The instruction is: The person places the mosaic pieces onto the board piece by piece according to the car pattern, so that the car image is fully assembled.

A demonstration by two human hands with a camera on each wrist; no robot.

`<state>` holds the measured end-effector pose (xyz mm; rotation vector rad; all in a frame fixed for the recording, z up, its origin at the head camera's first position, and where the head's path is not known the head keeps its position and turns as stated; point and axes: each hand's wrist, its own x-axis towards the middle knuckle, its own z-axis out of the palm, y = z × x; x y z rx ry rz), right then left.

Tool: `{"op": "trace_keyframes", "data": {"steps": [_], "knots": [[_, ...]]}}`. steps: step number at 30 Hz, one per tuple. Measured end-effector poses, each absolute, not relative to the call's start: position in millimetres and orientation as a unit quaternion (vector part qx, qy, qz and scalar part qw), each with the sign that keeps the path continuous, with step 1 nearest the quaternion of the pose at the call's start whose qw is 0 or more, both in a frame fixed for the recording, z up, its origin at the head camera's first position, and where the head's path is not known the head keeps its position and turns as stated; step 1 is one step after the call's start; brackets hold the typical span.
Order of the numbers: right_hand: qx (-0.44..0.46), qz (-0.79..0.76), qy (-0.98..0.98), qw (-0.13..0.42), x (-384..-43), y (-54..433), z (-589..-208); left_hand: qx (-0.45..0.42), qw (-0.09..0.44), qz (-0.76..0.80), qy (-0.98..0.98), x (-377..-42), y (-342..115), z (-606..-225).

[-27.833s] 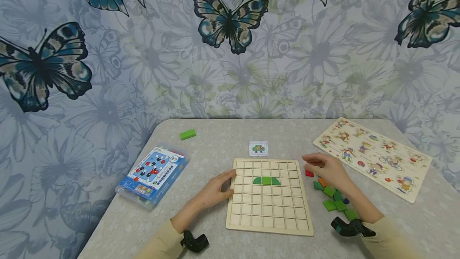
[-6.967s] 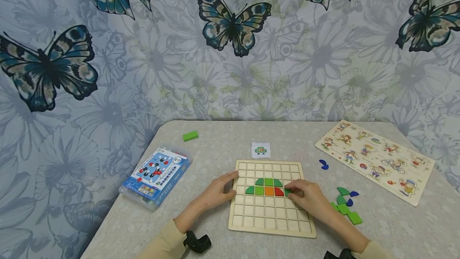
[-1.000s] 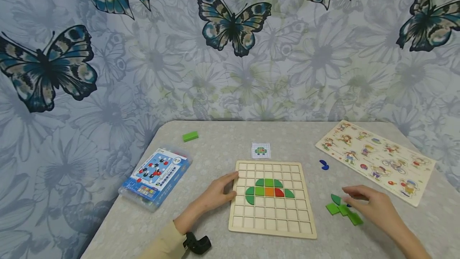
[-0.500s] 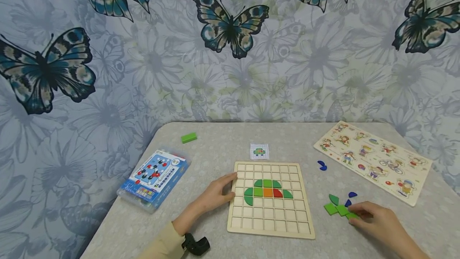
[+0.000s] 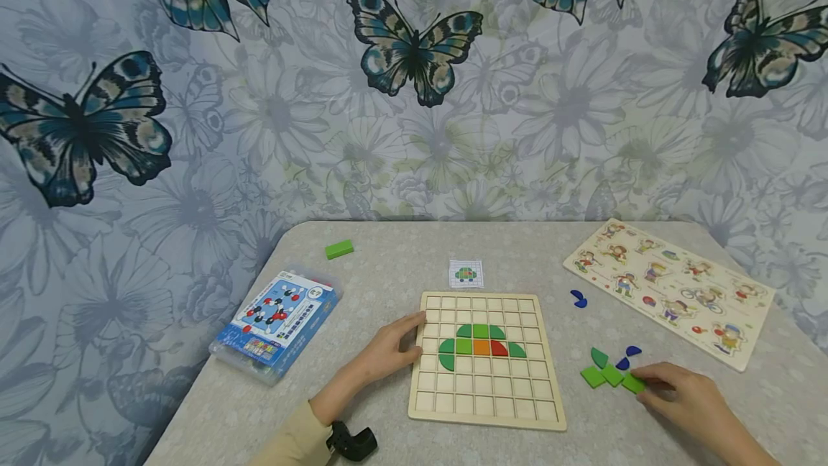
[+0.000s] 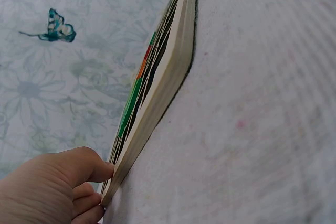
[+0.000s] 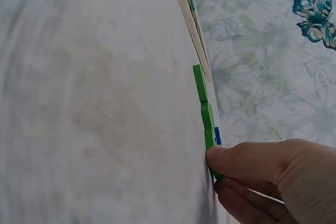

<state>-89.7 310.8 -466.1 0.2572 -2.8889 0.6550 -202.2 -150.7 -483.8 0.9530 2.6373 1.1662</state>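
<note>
My right hand (image 5: 682, 394) pinches a green square tile (image 5: 632, 383) between thumb and fingertips, low at the table; the right wrist view shows the thumb across this tile (image 7: 210, 140). Two more green square tiles (image 5: 592, 377) lie beside it, with a dark green quarter-round tile (image 5: 599, 357) and two blue half-round pieces (image 5: 633, 351) just behind. My left hand (image 5: 382, 351) touches the left edge of the wooden grid board (image 5: 485, 401), fingers and thumb spread along it. On the board sit green, orange and red tiles (image 5: 481, 346) in a domed shape.
Behind the board lies a small pattern card (image 5: 466, 274). Two blue pieces (image 5: 578, 299) lie right of the board's far corner. A picture puzzle board (image 5: 669, 293) is at the back right. A boxed set (image 5: 277, 324) and a green block (image 5: 339, 249) are at left.
Over the last seconds dark green quarter-round tiles were set at the shape's right end and lower left. The right hand went from the blue pieces to the green square tile, now pinched. The left hand stays.
</note>
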Motion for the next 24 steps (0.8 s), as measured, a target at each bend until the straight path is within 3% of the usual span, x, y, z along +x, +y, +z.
{"op": "trace_keyframes", "data": {"steps": [9, 24], "knots": [[0.168, 0.26, -0.929, 0.202, -107, 290, -444, 0.303, 0.055, 0.384, 0.87, -201, -152, -486], [0.35, 0.377, -0.852, 0.101, -157, 168, -443, 0.301, 0.06, 0.38, 0.873, -203, -151, -483]]}}
